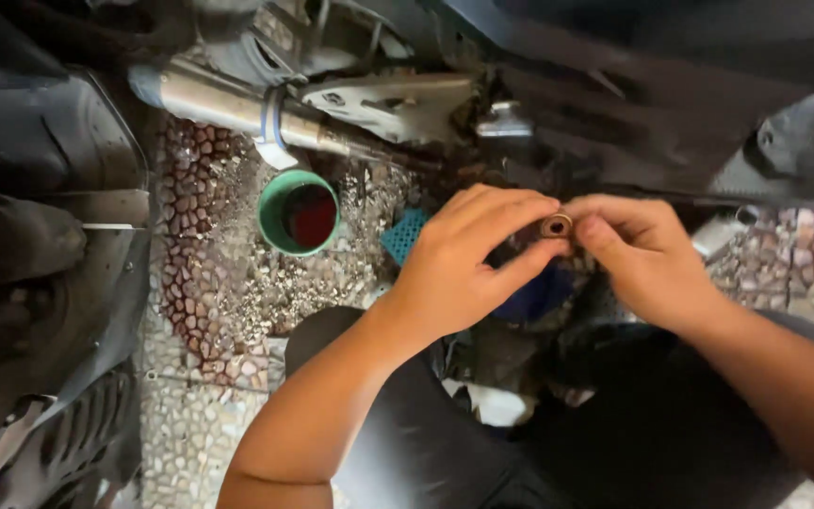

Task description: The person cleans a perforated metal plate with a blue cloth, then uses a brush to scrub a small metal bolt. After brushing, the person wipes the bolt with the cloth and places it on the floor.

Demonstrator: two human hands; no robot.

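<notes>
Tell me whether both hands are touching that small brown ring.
Touching. The head view shows the left hand and right hand pinching the small brown ring between their fingertips, with no gap visible on either side.

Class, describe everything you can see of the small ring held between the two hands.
The ring is small, round and brownish, with a dark hole through its middle; it looks like metal or rubber, too blurred to tell. Its open face is turned up towards the camera. The left hand and the right hand pinch it between their fingertips, above a blue cloth and the pebbled floor.
</notes>
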